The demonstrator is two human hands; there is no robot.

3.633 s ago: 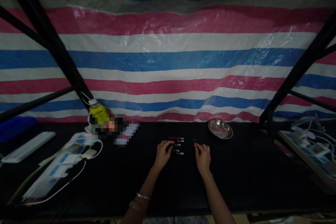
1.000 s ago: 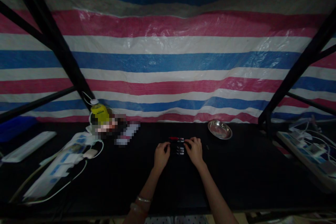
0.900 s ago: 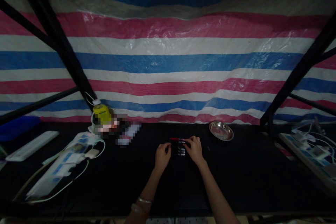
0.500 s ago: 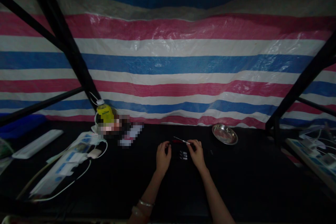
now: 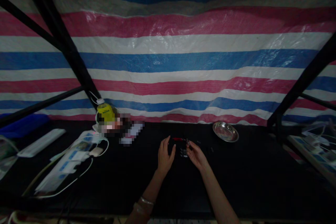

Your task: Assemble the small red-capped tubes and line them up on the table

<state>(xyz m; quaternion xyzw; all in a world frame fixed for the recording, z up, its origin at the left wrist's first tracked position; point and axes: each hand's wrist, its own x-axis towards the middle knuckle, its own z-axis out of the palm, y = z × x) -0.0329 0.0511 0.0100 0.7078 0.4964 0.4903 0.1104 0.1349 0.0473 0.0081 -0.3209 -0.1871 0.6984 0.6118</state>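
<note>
My left hand (image 5: 165, 155) is just above the black tabletop, thumb and fingers apart, with nothing visible in it. Across from it, my right hand (image 5: 196, 155) pinches a small dark piece at its fingertips, too dim to name. Between the hands lies a slim red object (image 5: 178, 139), possibly a tool handle, just beyond the fingertips. Several small shiny metal pieces (image 5: 183, 152) rest in a cluster beside the right fingers. To the right of that hand is a small dark piece (image 5: 210, 149), hard to make out.
A round metal dish (image 5: 225, 132) stands at the back right of the black table (image 5: 252, 178). Power strips (image 5: 69, 162) with white cables lie left, near a yellow bottle (image 5: 106, 112). Dark frame bars (image 5: 76, 63) slope at both sides before a striped sheet (image 5: 183, 63).
The thin metal rod held in my right hand no longer shows; a small dark piece is at those fingertips. My left hand has opened its fingers. The red object is more exposed.
</note>
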